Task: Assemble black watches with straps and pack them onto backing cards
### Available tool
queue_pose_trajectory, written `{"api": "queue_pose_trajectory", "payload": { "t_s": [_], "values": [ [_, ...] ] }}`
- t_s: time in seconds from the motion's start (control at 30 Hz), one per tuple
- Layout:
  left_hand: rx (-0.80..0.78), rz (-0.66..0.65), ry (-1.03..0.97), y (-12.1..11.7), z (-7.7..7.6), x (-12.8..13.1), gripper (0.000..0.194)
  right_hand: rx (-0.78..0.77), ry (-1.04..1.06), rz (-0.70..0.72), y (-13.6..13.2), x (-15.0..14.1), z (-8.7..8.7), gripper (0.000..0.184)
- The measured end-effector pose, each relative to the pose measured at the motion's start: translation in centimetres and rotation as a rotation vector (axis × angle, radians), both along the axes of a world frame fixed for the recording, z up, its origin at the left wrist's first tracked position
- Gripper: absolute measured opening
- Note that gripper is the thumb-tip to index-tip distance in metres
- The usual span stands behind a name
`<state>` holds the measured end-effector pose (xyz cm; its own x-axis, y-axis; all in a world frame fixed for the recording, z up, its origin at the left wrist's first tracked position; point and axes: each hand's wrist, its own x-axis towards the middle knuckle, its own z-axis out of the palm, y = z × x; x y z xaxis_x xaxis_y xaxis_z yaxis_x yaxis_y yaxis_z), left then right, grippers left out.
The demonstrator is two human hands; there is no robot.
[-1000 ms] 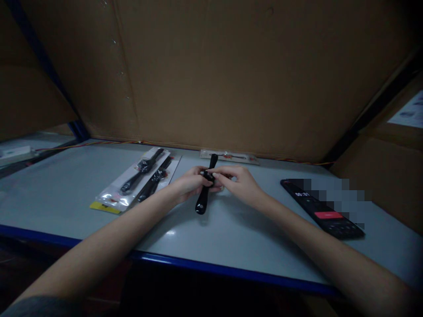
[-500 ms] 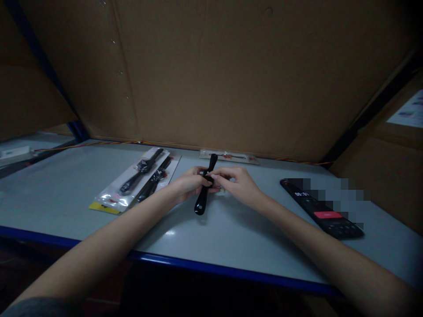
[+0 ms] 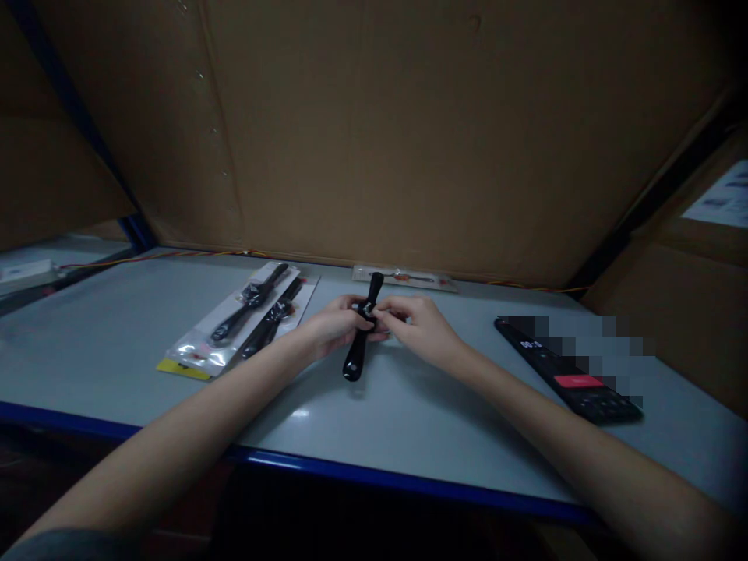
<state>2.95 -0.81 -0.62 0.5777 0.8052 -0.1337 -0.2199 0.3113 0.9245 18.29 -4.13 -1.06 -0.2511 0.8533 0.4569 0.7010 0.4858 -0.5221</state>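
Note:
A black wristwatch (image 3: 358, 354) with a long strap is held upright over the grey table (image 3: 117, 335), its lower strap end near the surface. My left hand (image 3: 334, 325) is closed round the watch's middle from the left. My right hand (image 3: 421, 327) pinches the same middle part from the right, fingertips meeting the left hand's. The watch face is hidden by my fingers.
Two packaged black watches in clear bags (image 3: 239, 319) lie to the left. A flat clear packet (image 3: 406, 276) lies by the cardboard back wall (image 3: 409, 140). A black phone with a red button (image 3: 569, 372) lies to the right. The table's blue front edge (image 3: 374, 475) runs below.
Both hands stay on the watch; the fingers shift slightly at its middle, and the watch sits almost where it was.

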Motion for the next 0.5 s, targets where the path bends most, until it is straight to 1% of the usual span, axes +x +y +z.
{"api": "queue_pose_trajectory", "payload": {
  "t_s": [0.1, 0.23, 0.37, 0.5],
  "values": [
    [-0.005, 0.022, 0.024, -0.19, 0.22, 0.05, 0.050, -0.056, 0.132, 0.064, -0.02, -0.16, -0.01, 0.020],
    [0.008, 0.023, 0.056, -0.24, 0.22, 0.09, 0.050, -0.114, 0.239, 0.087, -0.38, -0.48, 0.27, 0.022],
    [0.015, 0.019, 0.078, -0.13, 0.12, 0.11, 0.051, -0.147, 0.265, 0.084, -0.78, -0.78, 0.48, 0.024],
    [-0.016, 0.018, 0.039, 0.07, -0.03, 0.04, 0.052, -0.089, 0.225, 0.096, -0.77, -0.53, 0.80, 0.022]
  ]
}}
